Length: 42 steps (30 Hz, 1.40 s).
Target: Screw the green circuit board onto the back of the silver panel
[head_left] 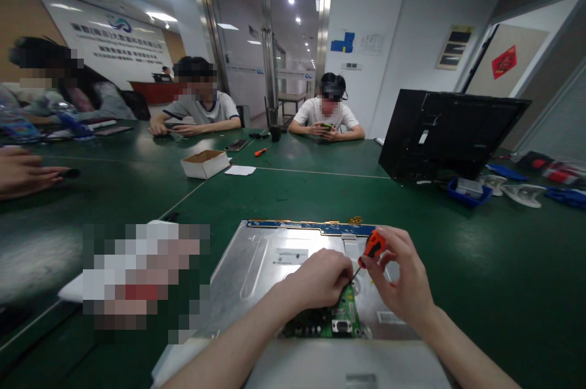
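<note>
An orange and black screwdriver (374, 247) is gripped by its handle in my right hand (405, 273), its shaft slanting down to the left. The tip meets the upper edge of a green circuit board (350, 309) with a connector at its front. My left hand (323, 276) is closed beside the tip, over the board; what its fingers pinch, if anything, is hidden. Beneath both hands lies a silver metal display panel (238, 273) with a long blue circuit strip (293, 226) along its far edge.
A black monitor housing (448, 132) stands at the right, near a blue tray (469, 192). Ahead are a white box (204, 165), a paper slip (240, 170) and another orange screwdriver (260, 152). Several people sit around the green table (297, 193); a person's hand (27, 172) shows at left.
</note>
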Tool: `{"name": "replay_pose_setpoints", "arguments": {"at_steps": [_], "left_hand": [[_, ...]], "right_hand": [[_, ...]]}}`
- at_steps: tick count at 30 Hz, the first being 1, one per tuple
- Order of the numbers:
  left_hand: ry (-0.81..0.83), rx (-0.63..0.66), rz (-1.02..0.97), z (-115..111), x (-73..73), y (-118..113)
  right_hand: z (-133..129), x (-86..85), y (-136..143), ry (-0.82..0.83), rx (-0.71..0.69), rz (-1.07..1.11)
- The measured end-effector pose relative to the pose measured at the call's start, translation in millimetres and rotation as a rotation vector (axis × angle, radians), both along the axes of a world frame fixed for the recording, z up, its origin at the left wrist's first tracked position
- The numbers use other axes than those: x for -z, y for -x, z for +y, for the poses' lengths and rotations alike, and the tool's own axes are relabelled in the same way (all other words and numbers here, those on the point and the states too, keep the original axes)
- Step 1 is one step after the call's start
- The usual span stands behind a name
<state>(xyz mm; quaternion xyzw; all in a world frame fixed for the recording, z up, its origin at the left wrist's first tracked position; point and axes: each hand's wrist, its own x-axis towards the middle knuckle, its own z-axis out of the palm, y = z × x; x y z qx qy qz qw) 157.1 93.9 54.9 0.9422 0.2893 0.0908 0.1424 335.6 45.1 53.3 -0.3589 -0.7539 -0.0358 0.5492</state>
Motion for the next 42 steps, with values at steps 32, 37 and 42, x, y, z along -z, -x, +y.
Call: {"name": "replay_pose_setpoints", "arguments": {"at_steps": [32, 37, 42], "left_hand": [[0.025, -0.006, -0.026, -1.1, -0.8, 1.0], [0.032, -0.017, -0.034, -2.1, -1.3, 0.8], [0.034, -0.018, -0.047, -2.2, 0.2, 1.4]], "right_hand": [[0.9, 0.4, -1.1, -0.007, 0.017, 0.043], [1.5, 2.4, 0.7, -0.020, -0.018, 0.097], [0.7, -0.1, 0.8, 0.004, -0.014, 0.084]]}}
